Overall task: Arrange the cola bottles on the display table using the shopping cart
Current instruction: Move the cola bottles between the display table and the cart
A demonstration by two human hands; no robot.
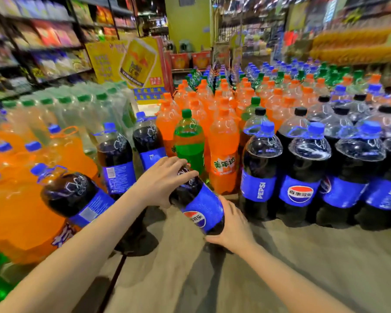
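Standing thick behind: orange bottles, one green bottle, a row of cola bottles crowding the right. Leaning at left, another cola. Tilting between both hands, the held bottle: left hand curling over its top, right hand cupping its base. Lying bare in front, the table, open toward the near edge.
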